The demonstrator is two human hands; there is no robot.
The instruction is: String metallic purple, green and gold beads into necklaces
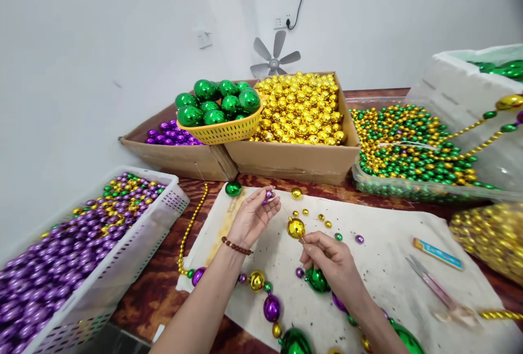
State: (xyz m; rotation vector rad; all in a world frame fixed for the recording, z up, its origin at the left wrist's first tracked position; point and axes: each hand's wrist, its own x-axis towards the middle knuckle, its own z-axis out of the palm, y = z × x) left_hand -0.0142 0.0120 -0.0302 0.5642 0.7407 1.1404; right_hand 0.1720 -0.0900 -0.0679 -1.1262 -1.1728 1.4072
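My left hand (255, 215) pinches a small shiny purple bead (268, 195) between thumb and fingers. A faint thread shows between my two hands. My right hand (330, 260) has its thumb and forefinger closed on a thin thread end or needle (302, 240), too fine to tell which. Just above these fingertips is a gold ball bead (296, 228). A strand of purple, gold and green beads lies below both hands, with a purple ball (272, 308) and a large green ball (296, 341). Under my right hand sits another green ball (317, 280), partly hidden.
Loose beads and a green ball (233, 188) lie on the white cloth (392, 239). Scissors (433, 286) and a blue-orange box (438, 254) are right. A white basket (175, 193), cardboard boxes (294, 160), a yellow basket (229, 132) and a clear bin (408, 182) surround the cloth.
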